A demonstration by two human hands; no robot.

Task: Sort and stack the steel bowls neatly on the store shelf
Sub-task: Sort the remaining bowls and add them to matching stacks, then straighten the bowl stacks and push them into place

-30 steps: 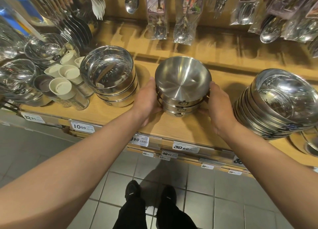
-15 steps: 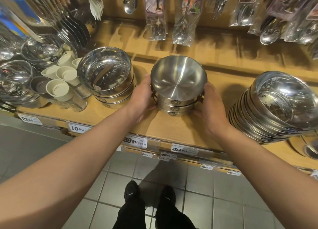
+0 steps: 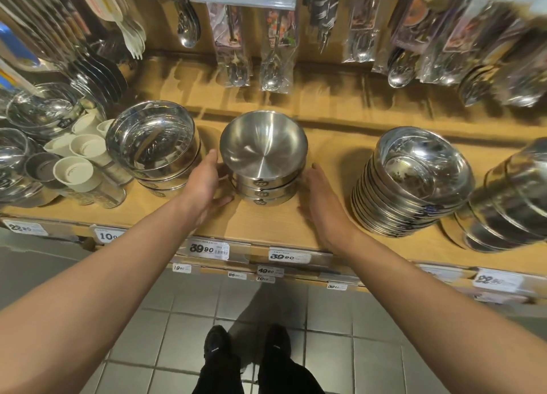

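Brushed bowl stack, three high, is sitting mid-shelf, upright and nested square. Left hand is lying against the stack's left side, fingers relaxed and spread, thumb low near the base; contact looks light, not gripping. Right hand is resting just right of the stack, fingers straight, apparently a hair off the steel; can't tell for sure whether it is touching. Shiny bowl stack is sitting just left of the left hand, with white cups lying further left. Tall leaning stack is sitting well apart on the right, another stack blurring at the right edge. Packed spoons are hanging at the far wall. Price tags are lining the near shelf edge.
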